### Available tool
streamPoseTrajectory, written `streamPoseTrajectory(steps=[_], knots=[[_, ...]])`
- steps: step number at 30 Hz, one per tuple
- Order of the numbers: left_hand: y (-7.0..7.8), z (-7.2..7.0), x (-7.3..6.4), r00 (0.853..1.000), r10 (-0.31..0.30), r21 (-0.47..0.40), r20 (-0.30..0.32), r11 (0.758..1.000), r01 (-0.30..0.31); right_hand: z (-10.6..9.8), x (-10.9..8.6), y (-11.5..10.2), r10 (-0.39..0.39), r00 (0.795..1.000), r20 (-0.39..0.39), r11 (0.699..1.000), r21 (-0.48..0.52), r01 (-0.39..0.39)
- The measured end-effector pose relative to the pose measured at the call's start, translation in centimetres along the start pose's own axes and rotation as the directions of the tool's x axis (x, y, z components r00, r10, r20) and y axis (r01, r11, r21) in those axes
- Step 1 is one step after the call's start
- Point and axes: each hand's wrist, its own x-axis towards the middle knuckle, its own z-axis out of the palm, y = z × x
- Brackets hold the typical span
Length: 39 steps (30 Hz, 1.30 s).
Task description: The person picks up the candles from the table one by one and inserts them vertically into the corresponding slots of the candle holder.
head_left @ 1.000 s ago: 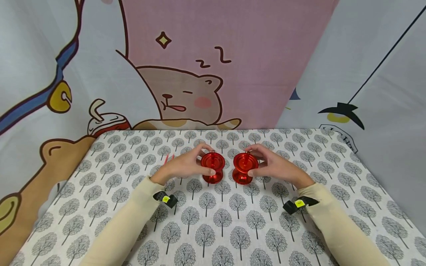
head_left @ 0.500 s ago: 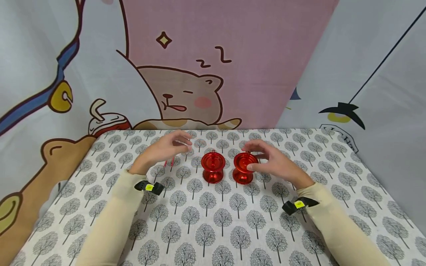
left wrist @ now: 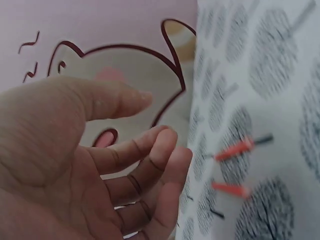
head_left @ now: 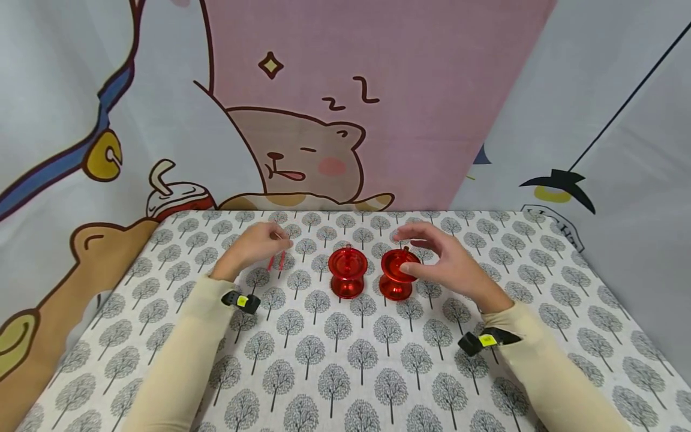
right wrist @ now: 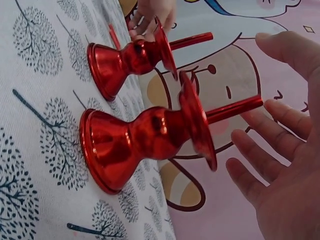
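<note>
A: What stands on the cloth (head_left: 388, 348)?
B: Two upright red stands, side by side: the left stand (head_left: 348, 269) and the right stand (head_left: 393, 270). The right hand (head_left: 448, 264) is just beside the latter, fingers spread, gripping nothing.
A: And the left hand (head_left: 251, 245)?
B: Near two red sticks (left wrist: 235, 149), much nearer than the right. Its fingers are loosely bent, thumb apart from them, nothing between.
A: Which way do the sticks lie?
B: Flat on the cloth, below the fingertips and toward the person, long axes pointing away from the person, roughly side by side with a gap.
A: Any writing?
B: Two Zs (head_left: 364, 89) on the backdrop (head_left: 421, 78); some letters (head_left: 567, 229) at right, incomplete. The yellow tags (head_left: 487, 340) are too small to read.
</note>
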Motion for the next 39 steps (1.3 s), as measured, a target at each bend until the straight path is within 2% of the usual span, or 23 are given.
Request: streamPoseTrajectory(steps=[4, 8, 15, 23, 32, 39], knots=[[-1.0, -0.1, 0.0, 0.999, -0.045, 0.047, 0.006, 0.998, 0.045, 0.2, -0.1, -0.7, -0.017, 1.000, -0.020, 1.000, -0.010, 0.017], [-1.8, 0.1, 0.1, 0.997, -0.081, 0.056, 0.018, 0.995, 0.080, 0.4, -0.1, -1.2, -0.035, 0.999, -0.031, 0.998, -0.044, 0.033], [-2.4, 0.6, 0.2, 0.995, -0.085, 0.035, 0.043, 0.996, 0.083, 0.6, -0.1, -1.5, -0.036, 0.999, -0.033, 0.997, -0.066, 0.034], [-2.7, 1.2, 0.4, 0.994, -0.101, 0.050, 0.037, 0.994, 0.099, 0.7, -0.2, -1.5, -0.038, 0.999, -0.032, 0.998, -0.058, 0.036], [-2.9, 1.7, 0.8, 0.997, -0.071, 0.086, 0.015, 0.994, 0.070, 0.8, -0.1, -1.4, -0.066, 0.998, -0.018, 0.996, -0.060, 0.065], [-3.5, 1.9, 0.9, 1.000, 0.014, 0.016, 0.009, 1.000, -0.014, 0.7, -0.1, -1.2, -0.068, 0.998, -0.018, 0.996, -0.057, 0.067]])
